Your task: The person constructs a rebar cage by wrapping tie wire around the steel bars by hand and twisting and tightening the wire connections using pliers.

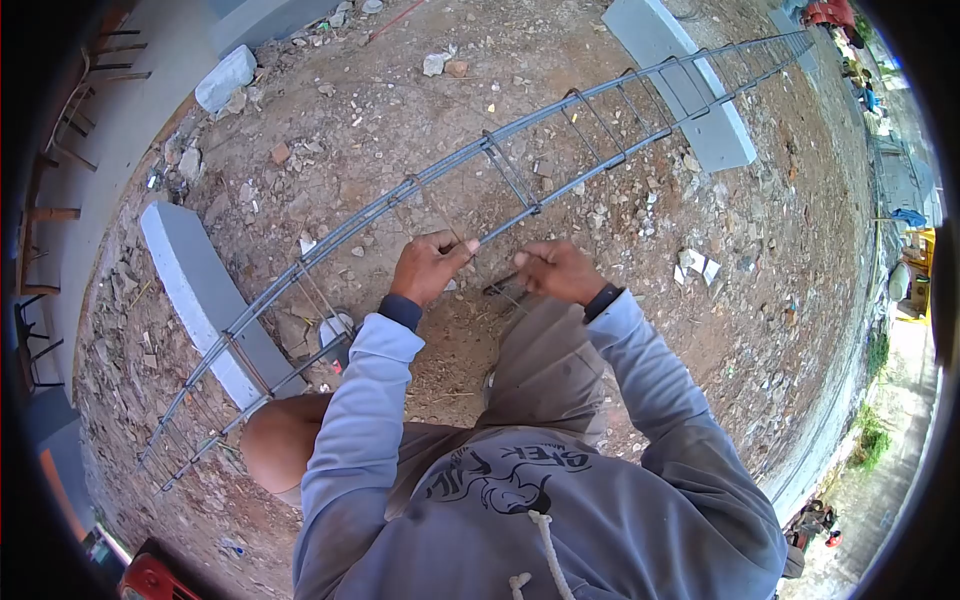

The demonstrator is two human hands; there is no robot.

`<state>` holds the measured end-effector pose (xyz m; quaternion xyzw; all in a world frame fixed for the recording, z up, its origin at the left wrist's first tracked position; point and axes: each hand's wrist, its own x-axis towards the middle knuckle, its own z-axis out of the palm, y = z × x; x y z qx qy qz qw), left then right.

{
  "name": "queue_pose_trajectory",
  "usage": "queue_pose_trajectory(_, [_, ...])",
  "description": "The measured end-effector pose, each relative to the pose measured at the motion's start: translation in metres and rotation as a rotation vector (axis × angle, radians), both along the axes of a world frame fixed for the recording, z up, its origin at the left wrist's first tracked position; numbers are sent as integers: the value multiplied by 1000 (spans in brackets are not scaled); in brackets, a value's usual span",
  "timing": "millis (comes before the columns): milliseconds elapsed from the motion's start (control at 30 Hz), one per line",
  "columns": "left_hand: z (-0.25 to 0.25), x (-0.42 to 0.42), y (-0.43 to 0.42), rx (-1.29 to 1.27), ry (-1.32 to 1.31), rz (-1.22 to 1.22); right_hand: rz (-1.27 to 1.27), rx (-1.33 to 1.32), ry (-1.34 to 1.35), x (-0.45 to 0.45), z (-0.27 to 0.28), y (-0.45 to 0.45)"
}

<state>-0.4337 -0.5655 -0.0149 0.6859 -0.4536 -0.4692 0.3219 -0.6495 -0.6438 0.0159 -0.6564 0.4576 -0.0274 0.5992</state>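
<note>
A long rebar cage of steel bars and square stirrups runs diagonally in front of me, raised off the ground. My left hand is closed in a pinch at the cage's near bar, beside a stirrup. Its fingertips cover the spot they grip. My right hand sits just to the right, apart from the left, its fingers curled around a slim dark metal hand tool. That tool's tip points left, below the near bar; the fingers hide the rest, so its exact kind does not show.
Two grey blocks support the cage, one at left and one at upper right. Rubble and stones litter the dirt. My bent knee is close to the cage's left part. Chairs stand along the left edge.
</note>
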Motion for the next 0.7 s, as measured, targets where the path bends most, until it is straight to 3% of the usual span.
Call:
queue_pose_trajectory(33, [-5,0,2,-11,-11,5,-123,-166,-24,-17,-10,-19])
queue_pose_trajectory(100, [-4,-1,3,-43,-38,8,-170,-568,179,-50,-30,-50])
queue_pose_trajectory(200, [16,-3,0,21,-30,3,84,-751,509,-86,-103,-48])
queue_pose_trajectory(267, [10,-3,2,-14,-80,0,315,-595,594,-86,-140,-21])
queue_pose_trajectory(367, [8,-5,4,5,-98,27,520,-862,566,-88,-202,21])
queue_pose_trajectory(433, [7,-5,5,13,-101,31,490,-843,629,-83,-221,32])
queue_pose_trajectory(567, [4,-9,5,-40,-48,70,543,-782,697,-79,-226,30])
queue_pose_trajectory(600, [6,-9,4,-18,-64,61,657,-738,735,-76,-217,22])
queue_pose_trajectory(700, [10,-8,4,12,-104,68,751,-774,660,-81,-209,13])
